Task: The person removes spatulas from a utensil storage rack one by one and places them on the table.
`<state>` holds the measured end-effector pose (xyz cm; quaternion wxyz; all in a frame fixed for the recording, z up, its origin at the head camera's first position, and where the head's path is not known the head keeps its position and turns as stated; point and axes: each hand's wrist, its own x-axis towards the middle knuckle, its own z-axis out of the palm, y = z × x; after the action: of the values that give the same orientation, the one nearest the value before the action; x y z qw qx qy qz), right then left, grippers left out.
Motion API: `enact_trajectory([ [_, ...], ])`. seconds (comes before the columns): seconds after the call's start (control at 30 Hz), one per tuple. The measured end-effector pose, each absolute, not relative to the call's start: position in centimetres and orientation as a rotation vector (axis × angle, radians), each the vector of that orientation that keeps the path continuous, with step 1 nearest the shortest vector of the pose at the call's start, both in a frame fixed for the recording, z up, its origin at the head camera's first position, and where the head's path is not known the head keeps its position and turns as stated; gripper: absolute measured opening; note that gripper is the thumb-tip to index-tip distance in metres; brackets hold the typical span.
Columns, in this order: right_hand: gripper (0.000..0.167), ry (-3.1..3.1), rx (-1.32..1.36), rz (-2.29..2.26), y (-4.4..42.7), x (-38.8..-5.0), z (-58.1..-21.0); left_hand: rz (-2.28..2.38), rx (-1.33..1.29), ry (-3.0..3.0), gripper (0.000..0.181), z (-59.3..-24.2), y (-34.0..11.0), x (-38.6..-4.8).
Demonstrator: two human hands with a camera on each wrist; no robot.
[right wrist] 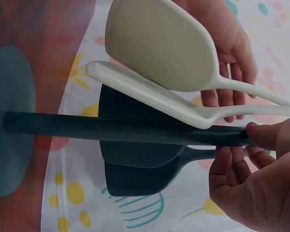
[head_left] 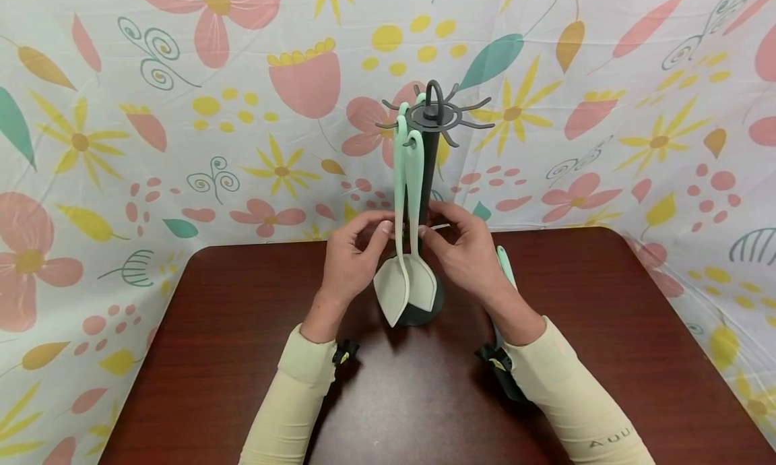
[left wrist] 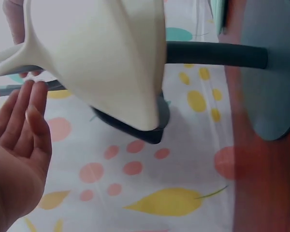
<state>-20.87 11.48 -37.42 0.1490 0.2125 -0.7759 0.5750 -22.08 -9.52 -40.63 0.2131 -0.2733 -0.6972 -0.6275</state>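
Right grip (head_left: 467,255) pinches the pole (head_left: 431,165), left grip (head_left: 349,259) loosely spread; bumping could unhook 2 pale utensils (head_left: 393,291), frame centre.

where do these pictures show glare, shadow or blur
Head view: pale glare on the tabletop, dark shadow beside the left sleeve; left wrist view: the close pale utensil head looks soft; right wrist view: pale heads have clearer edges, tabletop dim.

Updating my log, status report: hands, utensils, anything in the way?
Right hand holds pole. Left hand beside two hanging pale turners. Nothing plainly blocking; utensil on table, partly hidden by right forearm.
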Motion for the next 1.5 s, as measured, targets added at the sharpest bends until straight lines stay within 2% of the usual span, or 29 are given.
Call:
enact_trajectory([
  [0.3, 0.034, -2.226, 0.62, 1.638, 11.4, -21.0, -37.4, -1.427, -0.623, -1.886, 0.019, -37.5, -10.6, -19.8],
  [0.53, 0.031, -2.226, 0.62, 1.61, 11.6, -21.0, -37.4, -1.371, -0.656, -1.83, 0.02, -35.7, -9.3, -17.5],
  [0.93, 0.03, -2.226, 0.617, 1.62, 11.5, -21.1, -37.5, -1.342, -0.572, -1.879, 0.022, -35.5, -6.8, -15.2],
  [1.5, 0.029, -2.237, 0.622, 1.616, 11.7, -21.1, -37.3, -1.156, -0.394, -2.004, 0.027, -35.9, -5.6, -15.6],
])
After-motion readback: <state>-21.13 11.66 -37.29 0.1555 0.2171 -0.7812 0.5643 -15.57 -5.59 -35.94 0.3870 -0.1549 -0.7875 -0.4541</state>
